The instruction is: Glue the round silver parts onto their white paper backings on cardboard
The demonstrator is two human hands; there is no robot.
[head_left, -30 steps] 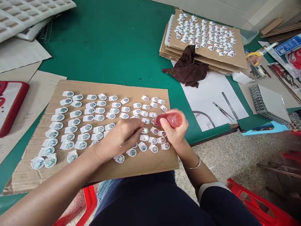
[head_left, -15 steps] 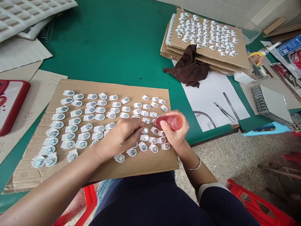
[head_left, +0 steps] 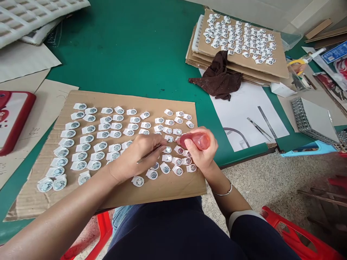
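Observation:
A cardboard sheet [head_left: 173, 184] lies on the green table [head_left: 130, 50] in front of me, covered with rows of several small white-backed round metal pieces [head_left: 89, 138]. My left hand [head_left: 135, 157] rests on the sheet with its fingers closed on thin metal tweezers [head_left: 148, 154], whose tips point at the pieces in the middle right. My right hand [head_left: 202, 153] is wrapped round a small reddish squeeze bottle [head_left: 196, 140], its nozzle aimed left at a piece beside the tweezer tips.
A stack of cardboard [head_left: 241, 59] with several more pieces sits at the back right, a brown cloth [head_left: 218, 77] draped against it. White paper [head_left: 244, 112] with a second pair of tweezers [head_left: 258, 129] lies to the right. A red tray [head_left: 13, 121] is at the left. White grid trays [head_left: 35, 14] lie far left.
My left hand has lifted the tweezers slightly and tilted them flatter. The right hand and bottle stay almost still.

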